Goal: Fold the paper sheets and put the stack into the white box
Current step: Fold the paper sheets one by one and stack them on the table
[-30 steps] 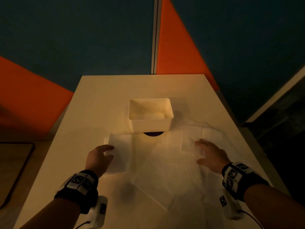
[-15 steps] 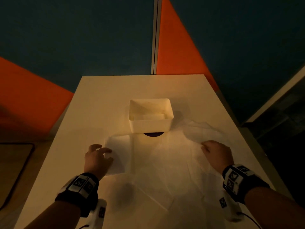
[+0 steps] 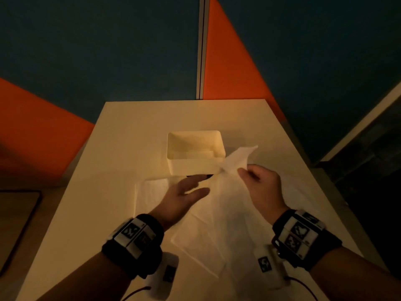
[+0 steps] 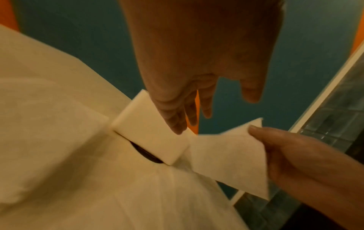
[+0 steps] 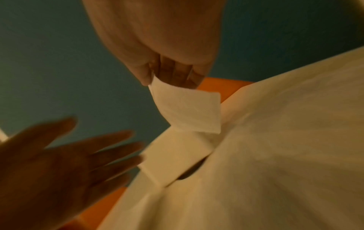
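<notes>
The white box [image 3: 195, 166] stands mid-table, with pale folded paper lying inside it. Thin white paper sheets [image 3: 217, 227] lie spread and overlapping on the table in front of it. My right hand [image 3: 246, 171] pinches one sheet's corner [image 3: 238, 158] and holds it up beside the box's right front corner; the right wrist view shows the pinched paper corner [image 5: 187, 112]. My left hand [image 3: 195, 186] hovers with straight fingers over the sheets just before the box and holds nothing. A folded sheet [image 3: 152, 192] lies flat to its left. The left wrist view shows the box [image 4: 149, 133] and the lifted sheet [image 4: 226, 155].
The pale table [image 3: 130, 131] is long and narrow, with bare surface behind and left of the box. A dark round spot [image 3: 196, 176] shows under the box's front edge. Orange and teal partition walls rise behind. The floor drops off along the right edge.
My right hand has taken a sheet's corner and raised it toward the box. My left hand has left the folded sheet and moved right, its fingers stretched out.
</notes>
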